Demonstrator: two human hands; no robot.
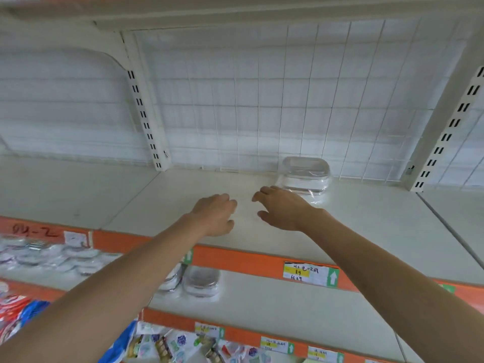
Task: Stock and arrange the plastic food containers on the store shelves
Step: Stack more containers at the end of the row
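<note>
Clear lidded container [306,175], plastic-wrapped, contents indiscernible, against wire back grid [235,100]. Left hand [214,214] and right hand [281,208] in front, relaxed, grasping nothing.

This is a shop aisle, seen at a bank of white metal shelves [366,218]. Slotted uprights [146,119] carry the shelves, and a wire grid [262,100] backs them. Each shelf's front edge bears an orange strip [235,260] holding handwritten price tags [305,273] with green arrow stickers [332,277]. Goods stand for sale: a wrapped clear container [306,175] at the back of the upper shelf, lidded containers [201,282] on the shelf below, more wrapped ones [47,255] to the left, and bright packets [167,344] on the lowest shelf in view.
</note>
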